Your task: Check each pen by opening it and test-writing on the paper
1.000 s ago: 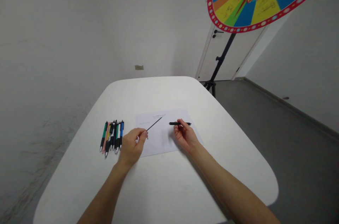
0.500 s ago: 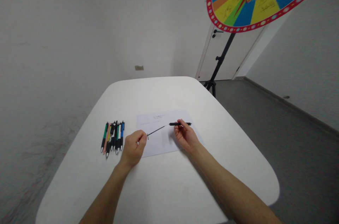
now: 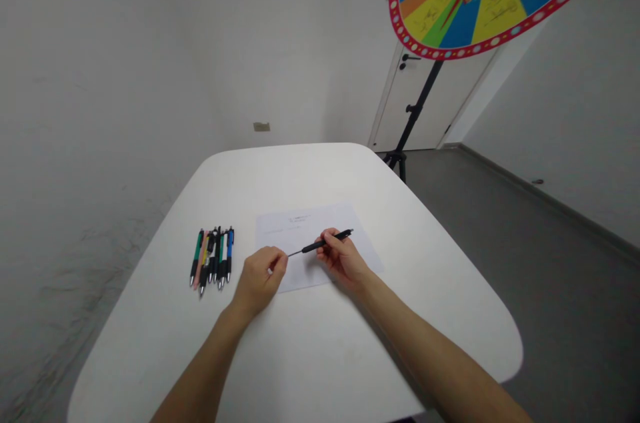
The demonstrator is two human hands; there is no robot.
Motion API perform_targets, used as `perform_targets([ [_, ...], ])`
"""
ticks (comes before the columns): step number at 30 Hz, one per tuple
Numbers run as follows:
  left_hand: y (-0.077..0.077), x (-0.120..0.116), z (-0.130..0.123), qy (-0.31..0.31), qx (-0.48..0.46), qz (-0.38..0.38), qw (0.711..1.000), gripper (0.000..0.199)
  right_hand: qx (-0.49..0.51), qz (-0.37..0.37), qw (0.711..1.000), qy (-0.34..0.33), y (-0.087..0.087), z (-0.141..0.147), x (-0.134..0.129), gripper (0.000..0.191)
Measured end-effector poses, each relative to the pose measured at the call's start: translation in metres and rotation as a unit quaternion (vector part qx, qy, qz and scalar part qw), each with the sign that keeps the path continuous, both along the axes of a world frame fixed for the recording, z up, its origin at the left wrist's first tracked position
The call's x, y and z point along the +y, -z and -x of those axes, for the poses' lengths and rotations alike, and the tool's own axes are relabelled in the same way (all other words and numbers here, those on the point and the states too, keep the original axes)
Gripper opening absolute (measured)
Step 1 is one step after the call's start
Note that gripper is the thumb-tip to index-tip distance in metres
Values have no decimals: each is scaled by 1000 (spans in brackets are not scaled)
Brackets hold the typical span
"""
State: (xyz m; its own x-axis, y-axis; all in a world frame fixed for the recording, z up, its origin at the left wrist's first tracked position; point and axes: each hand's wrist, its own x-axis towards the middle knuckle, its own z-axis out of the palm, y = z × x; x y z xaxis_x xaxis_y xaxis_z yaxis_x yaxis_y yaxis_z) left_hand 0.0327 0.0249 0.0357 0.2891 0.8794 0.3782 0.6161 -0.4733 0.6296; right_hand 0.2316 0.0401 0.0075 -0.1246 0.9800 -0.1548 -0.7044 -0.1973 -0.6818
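Above a sheet of paper (image 3: 300, 278) on a white table (image 3: 300, 176), as recorded in the head view, two bare hands faced each other across a short gap. The right hand (image 3: 347, 265) pinched a black pen barrel (image 3: 315, 246) between thumb and fingers; the barrel lay aslant, its clip end beyond the fingertips, up and to the right, and its open end pointing down toward the left hand (image 3: 260, 276). The left hand, its fingers curled and thumb pressed against them, pinched a thin dark refill (image 3: 295, 253) near one end. The exposed length of the refill bridged the space between the left fingertips and the barrel, its other end meeting the barrel's mouth; how far it reached inside could not be told. Both hands were held over the nearer half of the sheet, with small lines of writing (image 3: 299, 218) near its far edge. Left of the left hand, and well apart from the barrel, lay a row of pens (image 3: 223, 256), side by side, metal tips toward the person. Beyond the table, at the right, a multicoloured wheel (image 3: 500, 13) stood on a black stand (image 3: 419, 101) before a door (image 3: 425, 131).
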Motion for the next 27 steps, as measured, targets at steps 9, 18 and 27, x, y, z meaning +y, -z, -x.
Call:
perform_targets([
  [9, 15, 0, -7, 17, 9, -59, 998, 25, -25, 5, 1000, -15, 2, 5, -4, 35],
  [18, 18, 1, -7, 20, -22, -40, 999, 21, -19, 7, 1000, -21, 6, 6, -3, 37],
  [27, 29, 7, -1, -27, 39, -152, 987, 31, -3, 40, 999, -9, 10, 6, -2, 38],
])
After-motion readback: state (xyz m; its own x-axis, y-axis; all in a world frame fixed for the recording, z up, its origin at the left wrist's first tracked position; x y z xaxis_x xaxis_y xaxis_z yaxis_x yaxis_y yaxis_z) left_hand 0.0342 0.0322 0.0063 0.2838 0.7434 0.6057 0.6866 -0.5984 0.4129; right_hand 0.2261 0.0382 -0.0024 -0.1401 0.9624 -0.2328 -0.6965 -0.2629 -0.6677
